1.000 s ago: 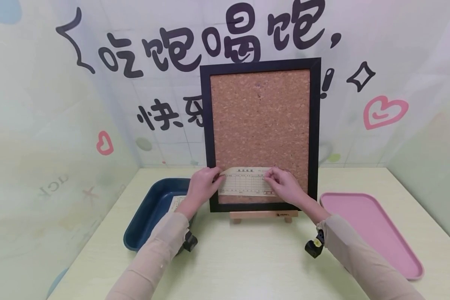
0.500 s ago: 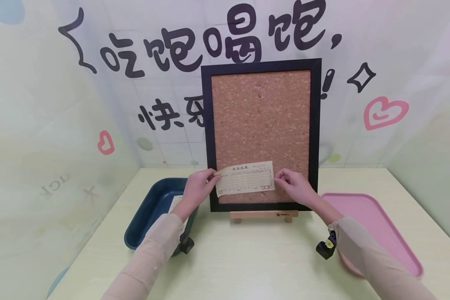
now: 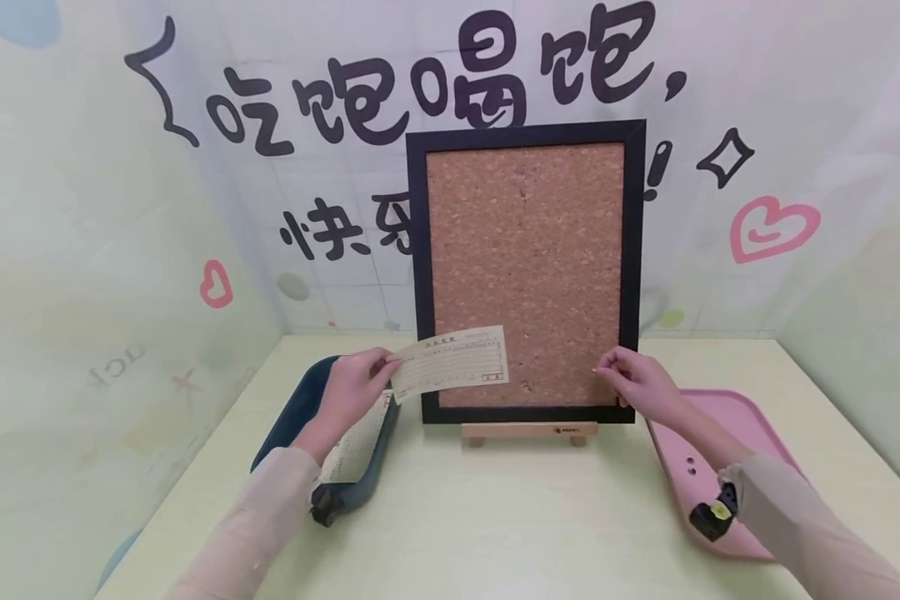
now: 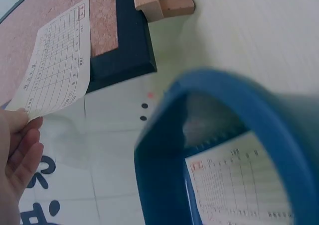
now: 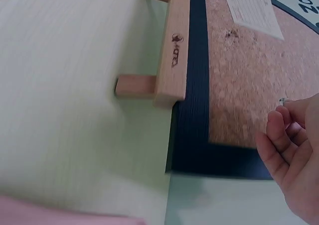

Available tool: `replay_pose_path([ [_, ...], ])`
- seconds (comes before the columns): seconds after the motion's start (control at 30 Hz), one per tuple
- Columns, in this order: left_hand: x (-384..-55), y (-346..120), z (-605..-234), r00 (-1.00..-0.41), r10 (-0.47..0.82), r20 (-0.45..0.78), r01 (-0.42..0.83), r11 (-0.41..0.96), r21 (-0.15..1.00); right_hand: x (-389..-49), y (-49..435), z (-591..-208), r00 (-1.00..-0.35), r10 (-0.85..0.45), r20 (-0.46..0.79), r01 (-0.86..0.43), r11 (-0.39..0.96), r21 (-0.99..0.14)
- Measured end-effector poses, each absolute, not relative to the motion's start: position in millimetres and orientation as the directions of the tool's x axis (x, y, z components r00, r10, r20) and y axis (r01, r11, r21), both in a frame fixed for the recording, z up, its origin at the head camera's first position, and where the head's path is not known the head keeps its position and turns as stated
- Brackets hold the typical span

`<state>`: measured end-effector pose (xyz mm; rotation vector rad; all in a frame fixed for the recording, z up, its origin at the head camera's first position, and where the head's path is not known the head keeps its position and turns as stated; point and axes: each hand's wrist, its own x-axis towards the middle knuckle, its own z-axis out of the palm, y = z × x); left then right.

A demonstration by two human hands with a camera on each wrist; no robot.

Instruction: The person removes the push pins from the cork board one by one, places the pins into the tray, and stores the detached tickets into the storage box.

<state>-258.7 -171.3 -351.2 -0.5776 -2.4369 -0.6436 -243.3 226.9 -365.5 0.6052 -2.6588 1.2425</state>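
My left hand [image 3: 351, 390] pinches a cream receipt form [image 3: 457, 360] by its left edge, tilted slightly. The form overlaps the lower left of the corkboard [image 3: 525, 250], which has a black frame and stands upright. In the left wrist view the printed receipt form [image 4: 59, 56] bends near the thumb. By the board's lower right, my right hand [image 3: 637, 379] pinches a tiny shiny thumbtack-like piece [image 5: 283, 101] between thumb and forefinger; most of it is hidden by the fingertips. Dark specks mark the cork near its bottom middle.
A blue tray [image 3: 300, 408] on the left holds more printed slips [image 3: 356, 446]. On the right lies a pink tray [image 3: 750, 408] with two small dark round bits [image 3: 692, 465], partly under my right forearm. A wooden easel [image 3: 528, 429] supports the board on the pale table [image 3: 525, 517].
The right hand has let go of the form's right edge and moved right. My left hand has carried the form left, away from the board's middle, toward the blue tray.
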Motion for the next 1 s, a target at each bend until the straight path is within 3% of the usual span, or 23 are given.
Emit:
replay_pose_path([
  [0.3,-238,-218,-355,-0.680,0.239,0.693,0.539,0.804,0.251,-223,267,-371,-0.919,-0.300,0.255,-0.390,0.603,-0.696],
  [0.43,-228,-237,-358,-0.672,0.197,0.714,0.504,0.829,0.245,-215,284,-375,-0.929,-0.297,0.222,-0.365,0.636,-0.680],
  [0.57,-219,-254,-361,-0.684,0.159,0.712,0.467,0.845,0.260,-206,298,-379,-0.939,-0.291,0.185,-0.339,0.683,-0.648],
  [0.67,-216,-262,-363,-0.715,0.111,0.690,0.428,0.850,0.307,-201,308,-384,-0.923,-0.311,0.225,-0.382,0.691,-0.613],
  [0.83,-211,-271,-365,-0.770,0.026,0.638,0.357,0.846,0.396,-197,323,-395,-0.860,-0.386,0.335,-0.510,0.614,-0.602],
  [1.0,-204,-276,-369,-0.797,-0.063,0.600,0.277,0.845,0.456,-193,332,-408,-0.837,-0.424,0.345,-0.540,0.547,-0.640],
])
